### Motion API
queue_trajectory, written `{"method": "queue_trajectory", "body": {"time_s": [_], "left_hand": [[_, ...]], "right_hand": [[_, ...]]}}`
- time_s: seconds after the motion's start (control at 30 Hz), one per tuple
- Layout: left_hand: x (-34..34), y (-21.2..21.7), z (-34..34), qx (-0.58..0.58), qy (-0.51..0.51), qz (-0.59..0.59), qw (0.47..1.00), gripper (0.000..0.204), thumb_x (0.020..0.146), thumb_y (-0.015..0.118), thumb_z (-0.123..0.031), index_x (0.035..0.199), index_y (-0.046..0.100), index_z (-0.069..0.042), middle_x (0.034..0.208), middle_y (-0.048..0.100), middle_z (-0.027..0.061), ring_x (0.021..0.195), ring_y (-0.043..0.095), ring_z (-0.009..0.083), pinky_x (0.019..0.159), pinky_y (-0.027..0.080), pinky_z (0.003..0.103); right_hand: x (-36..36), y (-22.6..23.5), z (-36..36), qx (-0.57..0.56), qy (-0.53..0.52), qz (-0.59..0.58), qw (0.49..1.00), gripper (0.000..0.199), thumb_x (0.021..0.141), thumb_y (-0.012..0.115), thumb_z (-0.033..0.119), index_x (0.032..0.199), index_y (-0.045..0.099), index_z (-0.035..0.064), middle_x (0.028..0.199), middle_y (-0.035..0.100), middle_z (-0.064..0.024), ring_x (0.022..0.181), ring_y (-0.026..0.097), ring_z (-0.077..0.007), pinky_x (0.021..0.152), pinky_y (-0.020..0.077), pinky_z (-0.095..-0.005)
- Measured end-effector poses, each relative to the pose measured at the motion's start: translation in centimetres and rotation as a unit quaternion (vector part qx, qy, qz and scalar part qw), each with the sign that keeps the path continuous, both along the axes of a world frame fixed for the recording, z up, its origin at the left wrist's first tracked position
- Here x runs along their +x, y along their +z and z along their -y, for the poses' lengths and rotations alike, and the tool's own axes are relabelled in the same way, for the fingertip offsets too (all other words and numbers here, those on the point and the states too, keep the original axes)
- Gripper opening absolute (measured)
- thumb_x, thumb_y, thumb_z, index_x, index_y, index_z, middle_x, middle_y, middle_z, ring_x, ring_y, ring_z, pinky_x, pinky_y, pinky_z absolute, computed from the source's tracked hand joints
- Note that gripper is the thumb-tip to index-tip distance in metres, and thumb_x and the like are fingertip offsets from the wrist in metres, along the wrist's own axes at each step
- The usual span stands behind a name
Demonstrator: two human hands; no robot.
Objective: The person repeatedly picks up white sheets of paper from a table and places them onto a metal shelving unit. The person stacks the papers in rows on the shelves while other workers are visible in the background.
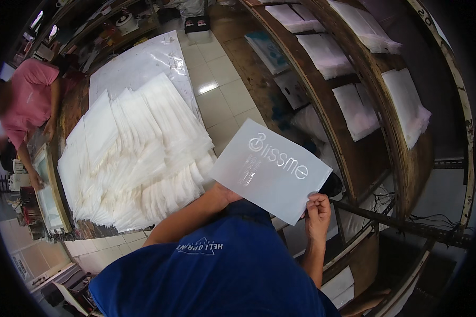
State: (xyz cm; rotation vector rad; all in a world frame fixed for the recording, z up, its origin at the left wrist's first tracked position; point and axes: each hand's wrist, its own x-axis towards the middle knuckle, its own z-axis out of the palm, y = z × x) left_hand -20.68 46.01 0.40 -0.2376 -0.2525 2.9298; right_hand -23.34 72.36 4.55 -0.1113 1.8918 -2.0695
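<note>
A frosted, pale grey plastic bag [267,174] with shiny white printing is held out flat and tilted before my chest. My right hand [318,208] pinches its lower right corner between thumb and fingers. At the bag's lower left edge, my left hand [228,193] holds it from beneath, its fingers mostly hidden behind the plastic. Just left of my left forearm, a large fanned pile of white translucent bags [137,153] lies in overlapping rows on a table.
A plastic-covered board [143,58] lies beyond the pile. On the right, wooden racks [322,95] carry several stacks of pale bags [354,111]. A person in a pink shirt [34,95] works at far left, one hand by a framed screen [48,195]. Tiled floor [217,95] runs between table and racks.
</note>
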Motion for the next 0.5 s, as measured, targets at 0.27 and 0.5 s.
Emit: {"method": "queue_trajectory", "body": {"time_s": [0.27, 0.5], "left_hand": [[0.3, 0.0, 0.0, -0.008, -0.003, -0.002, 1.0, 0.046, 0.095, 0.048, -0.031, 0.132, 0.048, -0.003, 0.128, 0.055, 0.0158, 0.116, 0.055, 0.0301, 0.099, 0.045, 0.046], [1.3, 0.3, 0.2, -0.023, 0.015, 0.029, 0.999, 0.043, 0.095, 0.049, -0.028, 0.129, 0.051, -0.002, 0.127, 0.056, 0.0153, 0.115, 0.055, 0.0303, 0.099, 0.045, 0.046]], "right_hand": [[0.6, -0.1, -0.8, 0.025, -0.02, -0.002, 0.999, 0.011, 0.091, 0.052, -0.001, 0.1, 0.055, 0.0037, 0.083, 0.056, -0.0008, 0.065, 0.05, -0.0054, 0.057, 0.0435, -0.0202], [0.6, -0.2, -0.9, 0.049, -0.01, -0.004, 0.999, 0.01, 0.09, 0.052, -0.001, 0.099, 0.055, 0.0036, 0.083, 0.056, -0.001, 0.067, 0.051, -0.0059, 0.058, 0.044, -0.0212]]}}
